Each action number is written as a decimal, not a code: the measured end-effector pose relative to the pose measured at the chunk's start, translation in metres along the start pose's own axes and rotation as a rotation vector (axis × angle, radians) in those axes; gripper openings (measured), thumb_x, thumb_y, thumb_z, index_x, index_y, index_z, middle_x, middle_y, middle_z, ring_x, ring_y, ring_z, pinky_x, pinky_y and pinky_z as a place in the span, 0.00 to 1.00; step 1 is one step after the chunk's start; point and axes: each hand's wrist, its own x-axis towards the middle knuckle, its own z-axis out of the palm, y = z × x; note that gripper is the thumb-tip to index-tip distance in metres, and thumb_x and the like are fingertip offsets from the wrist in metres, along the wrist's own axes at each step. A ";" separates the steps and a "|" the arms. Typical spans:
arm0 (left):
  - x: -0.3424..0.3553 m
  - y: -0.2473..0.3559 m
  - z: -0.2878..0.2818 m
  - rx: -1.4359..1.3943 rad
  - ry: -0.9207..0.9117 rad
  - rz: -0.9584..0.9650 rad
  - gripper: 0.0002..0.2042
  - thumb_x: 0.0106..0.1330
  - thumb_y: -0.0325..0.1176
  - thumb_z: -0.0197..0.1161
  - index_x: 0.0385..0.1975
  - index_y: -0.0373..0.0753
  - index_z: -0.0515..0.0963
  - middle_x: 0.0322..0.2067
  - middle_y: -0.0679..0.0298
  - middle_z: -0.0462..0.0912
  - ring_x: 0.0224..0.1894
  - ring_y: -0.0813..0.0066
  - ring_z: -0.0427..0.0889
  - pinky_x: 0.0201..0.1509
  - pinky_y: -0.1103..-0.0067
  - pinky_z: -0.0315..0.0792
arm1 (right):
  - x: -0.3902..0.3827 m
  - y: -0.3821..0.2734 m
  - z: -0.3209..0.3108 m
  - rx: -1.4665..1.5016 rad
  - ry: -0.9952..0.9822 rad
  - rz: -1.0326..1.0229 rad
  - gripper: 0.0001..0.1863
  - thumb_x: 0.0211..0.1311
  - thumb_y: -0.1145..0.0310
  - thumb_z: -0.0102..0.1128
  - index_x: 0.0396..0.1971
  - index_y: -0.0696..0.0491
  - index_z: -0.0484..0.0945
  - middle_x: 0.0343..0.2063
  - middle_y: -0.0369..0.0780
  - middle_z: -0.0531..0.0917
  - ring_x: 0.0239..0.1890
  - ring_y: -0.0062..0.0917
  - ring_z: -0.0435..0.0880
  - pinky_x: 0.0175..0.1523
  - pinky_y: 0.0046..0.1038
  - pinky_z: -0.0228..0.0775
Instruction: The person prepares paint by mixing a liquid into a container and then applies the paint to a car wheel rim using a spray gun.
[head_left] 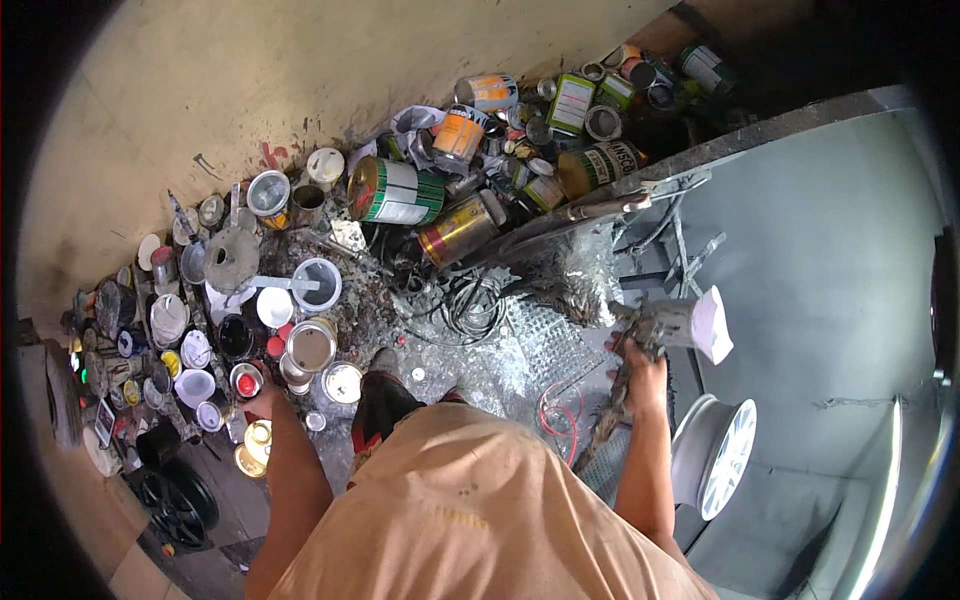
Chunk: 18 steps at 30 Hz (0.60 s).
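My left hand (264,393) is at the edge of a crowded cluster of paint pots, its fingers closed at the side of a small can of red paint (246,381). Beside that can are an open pot with dark contents (236,338) and some gold-coloured lids (257,440). Out to the right, my right hand (643,378) is wrapped round a paint-crusted spray gun (645,335). A pale cup with a white paper piece (710,326) sits at the gun's far end. Near my right forearm stands a silver alloy wheel (715,455).
Paint tins (397,191) pile up along the wall, several on their sides. A grey-filled pot (317,285) has a mixing stick across it. Coiled black hose (470,307) and a thin red hose (560,410) lie on the splattered floor. A dark wheel (172,505) rests at lower left.
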 end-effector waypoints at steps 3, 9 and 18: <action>0.010 -0.010 -0.004 -0.217 0.023 0.301 0.44 0.37 0.43 0.87 0.52 0.26 0.70 0.48 0.47 0.81 0.50 0.57 0.82 0.58 0.65 0.75 | 0.058 -0.005 0.005 0.155 0.039 0.031 0.15 0.69 0.66 0.58 0.52 0.56 0.75 0.42 0.41 0.82 0.42 0.29 0.86 0.29 0.29 0.77; 0.000 -0.029 -0.034 -0.065 0.050 0.587 0.46 0.41 0.49 0.84 0.54 0.26 0.65 0.49 0.45 0.77 0.50 0.49 0.79 0.57 0.63 0.74 | 0.180 -0.001 0.027 0.457 0.086 0.087 0.10 0.67 0.66 0.58 0.45 0.52 0.77 0.34 0.38 0.80 0.34 0.30 0.82 0.32 0.35 0.76; -0.023 -0.066 -0.149 -0.019 -0.668 0.738 0.44 0.45 0.33 0.82 0.62 0.34 0.60 0.54 0.54 0.72 0.54 0.60 0.74 0.52 0.68 0.75 | 0.278 -0.026 0.066 0.661 0.127 0.126 0.15 0.68 0.56 0.55 0.43 0.51 0.79 0.34 0.40 0.82 0.33 0.33 0.81 0.42 0.42 0.74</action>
